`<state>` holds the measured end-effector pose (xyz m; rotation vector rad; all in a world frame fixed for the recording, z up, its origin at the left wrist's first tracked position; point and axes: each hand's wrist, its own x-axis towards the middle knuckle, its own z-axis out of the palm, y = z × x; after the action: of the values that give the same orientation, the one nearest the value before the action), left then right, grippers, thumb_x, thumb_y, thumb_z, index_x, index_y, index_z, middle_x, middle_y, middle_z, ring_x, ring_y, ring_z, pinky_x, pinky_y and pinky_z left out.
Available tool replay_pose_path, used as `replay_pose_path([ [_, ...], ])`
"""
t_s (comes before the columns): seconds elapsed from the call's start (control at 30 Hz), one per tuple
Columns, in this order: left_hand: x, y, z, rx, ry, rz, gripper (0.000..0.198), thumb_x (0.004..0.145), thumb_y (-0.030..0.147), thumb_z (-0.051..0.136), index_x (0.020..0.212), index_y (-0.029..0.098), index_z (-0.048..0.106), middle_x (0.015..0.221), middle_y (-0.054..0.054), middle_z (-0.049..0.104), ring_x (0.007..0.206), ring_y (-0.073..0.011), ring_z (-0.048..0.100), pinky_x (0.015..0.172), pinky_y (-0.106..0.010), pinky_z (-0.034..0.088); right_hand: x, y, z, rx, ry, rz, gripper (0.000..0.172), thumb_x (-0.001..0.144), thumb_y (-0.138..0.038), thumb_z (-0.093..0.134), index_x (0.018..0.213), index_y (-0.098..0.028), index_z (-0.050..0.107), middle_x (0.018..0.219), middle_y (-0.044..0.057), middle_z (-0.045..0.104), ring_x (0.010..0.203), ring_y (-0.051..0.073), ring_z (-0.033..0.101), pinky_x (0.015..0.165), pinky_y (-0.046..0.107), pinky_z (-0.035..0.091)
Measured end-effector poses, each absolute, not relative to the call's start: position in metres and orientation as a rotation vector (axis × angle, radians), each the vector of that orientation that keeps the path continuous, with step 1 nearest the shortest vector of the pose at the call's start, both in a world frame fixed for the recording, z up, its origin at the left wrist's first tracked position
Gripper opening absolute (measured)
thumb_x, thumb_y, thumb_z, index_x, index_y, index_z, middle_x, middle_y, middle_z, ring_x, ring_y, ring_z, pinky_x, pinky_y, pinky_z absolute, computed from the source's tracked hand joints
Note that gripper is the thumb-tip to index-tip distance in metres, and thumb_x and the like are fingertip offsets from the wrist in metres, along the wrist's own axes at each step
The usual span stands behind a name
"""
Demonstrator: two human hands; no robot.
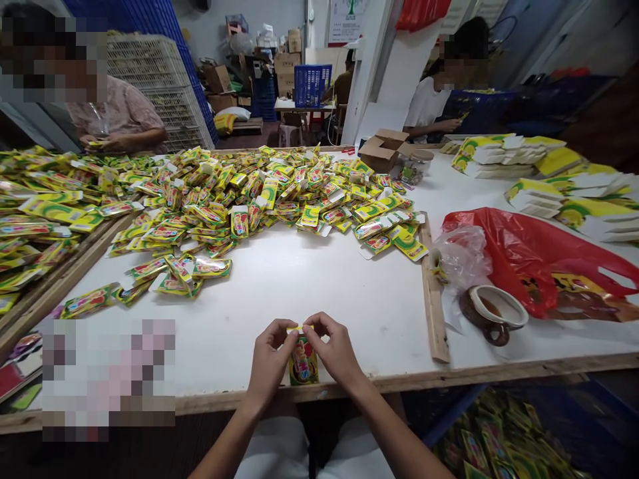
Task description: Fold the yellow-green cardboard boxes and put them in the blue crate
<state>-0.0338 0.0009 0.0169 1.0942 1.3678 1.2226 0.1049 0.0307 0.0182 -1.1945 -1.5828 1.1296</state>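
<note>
White-clad lap [272, 449] nearest, below the fingers [282, 324]. Ahead of them white tabletop [299, 279], then a heap of similar packs [279, 189]. Right of them: wooden strip [435, 313], brown mug [470, 311], red plastic bag [539, 246]. Left hand [272, 356] and right hand [335, 349] both clamp thumb and fingertips on the far end of one small box [304, 366], at the table's front edge [399, 384]. Flat, green and yellow with red, printed face showing. Multicoloured lettering along it, too small to read.

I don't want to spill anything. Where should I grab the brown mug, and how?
Probably best by its handle, reaching from the near edge of the table, since the handle juts out that way. The mug stands upright with brown liquid inside, so lift it level.
</note>
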Motion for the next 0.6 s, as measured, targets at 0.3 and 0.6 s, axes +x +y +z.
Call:
replay_pose_path([
  [0.3,-0.039,-0.007,0.008,0.996,1.319,1.221,0.018,0.081,0.032,0.061,0.089,0.018,0.066,0.086,-0.002,0.068,0.083,-0.016,0.06,0.076,-0.025,0.047,0.112,0.016,0.008,-1.115,-1.476,1.266,0.014,0.088,-0.03,0.055,0.087,-0.018,0.061,0.081,0.003,0.065,0.077,0.017,0.061,0.07,0.027,0.048],
  [0.6,-0.049,-0.01,0.011,1.304,1.381,1.125,0.024,0.085,0.032,0.055,0.104,0.02,0.063,0.104,-0.008,0.065,0.094,-0.0201,0.062,0.081,-0.032,0.05,0.126,0.015,0.016,-1.153,-1.469,1.247,0.018,0.084,-0.035,0.056,0.081,-0.019,0.064,0.082,0.005,0.067,0.08,0.02,0.063,0.073,0.029,0.051],
])
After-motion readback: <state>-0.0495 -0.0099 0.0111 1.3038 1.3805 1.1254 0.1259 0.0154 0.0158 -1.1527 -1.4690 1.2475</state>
